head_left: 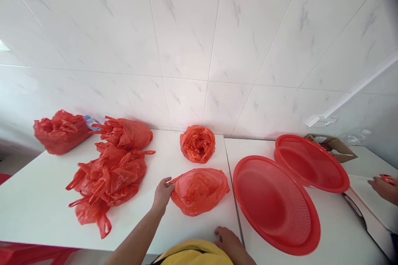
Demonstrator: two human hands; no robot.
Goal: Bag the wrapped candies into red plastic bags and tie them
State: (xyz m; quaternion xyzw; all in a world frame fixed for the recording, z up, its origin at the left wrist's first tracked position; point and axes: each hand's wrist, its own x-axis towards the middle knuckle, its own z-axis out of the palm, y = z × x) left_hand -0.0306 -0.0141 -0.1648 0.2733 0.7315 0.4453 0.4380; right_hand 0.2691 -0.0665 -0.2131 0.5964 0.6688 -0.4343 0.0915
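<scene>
A red plastic bag lies in front of me, its mouth spread into an oval. My left hand pinches the bag's left rim between thumb and fingers. Close to the table's front edge rests my right hand, with loosely bent fingers apart and nothing visible in them; it does not touch the bag. Just behind the bag sits another red plastic bag, rolled down into a round shape with crumpled red plastic inside.
Several filled red bags heap on the left, with another bag and a plastic bottle behind. Two red baskets stand right, near a cardboard box. Another person's hand holds something red at far right.
</scene>
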